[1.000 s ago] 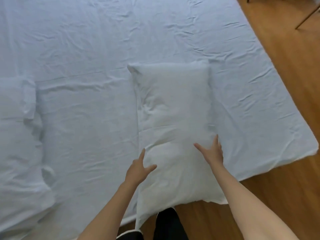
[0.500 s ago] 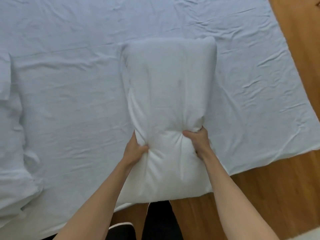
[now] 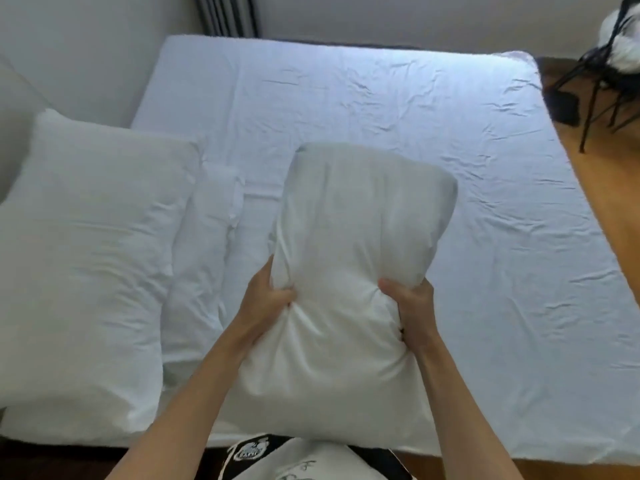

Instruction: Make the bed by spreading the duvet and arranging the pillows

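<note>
Both hands held the pillow (image 3: 356, 258) lifted above the bed (image 3: 415, 140). The left hand (image 3: 266, 299) pinched its 9 o'clock edge with fingers curled into the fabric; the right hand (image 3: 412, 303) gripped the 3 o'clock edge the same way. The cloth bunched between the two grips, so the near half hung slack toward 6 o'clock, while the far half stood up toward 12 o'clock.

A second pillow (image 3: 86, 254) lay at 9 o'clock, near the edge of the bed. Between the two pillows ran a rumpled white fold (image 3: 201, 258), perhaps the duvet, though that could not be told for sure. The sheet (image 3: 485, 237) was creased from 12 to 3 o'clock.

Risks, as a guess: the grips took mostly case cloth, so the filling could slump toward 6 o'clock and leave the pillow lumpy once set down. A swing toward 9 o'clock could knock the second pillow off the near edge. Setting the pillow on the rumpled fold would trap that fold underneath and make spreading harder. At 2 o'clock a dark chair (image 3: 595, 81) stood on the floor (image 3: 616, 209), well apart from the pillow and unlikely to matter.

No container showed apart from the pillowcases, each seemingly filled by its pillow; the openings could not be seen.
</note>
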Action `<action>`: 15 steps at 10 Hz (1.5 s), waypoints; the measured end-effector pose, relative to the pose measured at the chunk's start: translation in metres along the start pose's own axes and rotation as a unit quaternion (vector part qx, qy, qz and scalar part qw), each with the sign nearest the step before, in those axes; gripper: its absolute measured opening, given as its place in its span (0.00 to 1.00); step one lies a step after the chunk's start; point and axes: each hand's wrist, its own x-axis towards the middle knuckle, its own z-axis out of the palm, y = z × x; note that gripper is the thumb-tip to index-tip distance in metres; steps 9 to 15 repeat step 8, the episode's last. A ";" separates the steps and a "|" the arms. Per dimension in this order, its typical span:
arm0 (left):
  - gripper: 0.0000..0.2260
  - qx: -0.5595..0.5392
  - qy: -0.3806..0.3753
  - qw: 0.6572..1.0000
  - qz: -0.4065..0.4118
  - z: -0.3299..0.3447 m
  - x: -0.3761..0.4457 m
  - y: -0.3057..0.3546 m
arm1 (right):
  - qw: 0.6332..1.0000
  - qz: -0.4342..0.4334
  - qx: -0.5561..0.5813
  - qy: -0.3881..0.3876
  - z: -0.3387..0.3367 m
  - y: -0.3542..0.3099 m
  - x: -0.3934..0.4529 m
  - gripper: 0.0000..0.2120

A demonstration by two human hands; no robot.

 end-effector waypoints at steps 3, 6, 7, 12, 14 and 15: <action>0.31 0.047 0.156 0.983 0.087 -0.271 -0.044 0.078 | 0.983 -0.118 0.025 -0.141 0.251 -0.097 -0.073 0.18; 0.36 0.074 0.276 0.958 0.008 -0.487 -0.062 0.031 | 0.953 -0.159 -0.034 -0.256 0.463 -0.076 -0.113 0.28; 0.45 0.085 0.261 0.955 -0.112 -0.530 -0.040 -0.023 | 0.929 -0.111 -0.211 -0.282 0.506 -0.031 -0.101 0.43; 0.47 0.243 0.209 0.920 -0.225 -0.519 -0.007 -0.088 | 0.844 -0.033 -0.423 -0.327 0.515 0.033 -0.094 0.51; 0.47 0.243 0.209 0.920 -0.225 -0.519 -0.007 -0.088 | 0.844 -0.033 -0.423 -0.327 0.515 0.033 -0.094 0.51; 0.47 0.243 0.209 0.920 -0.225 -0.519 -0.007 -0.088 | 0.844 -0.033 -0.423 -0.327 0.515 0.033 -0.094 0.51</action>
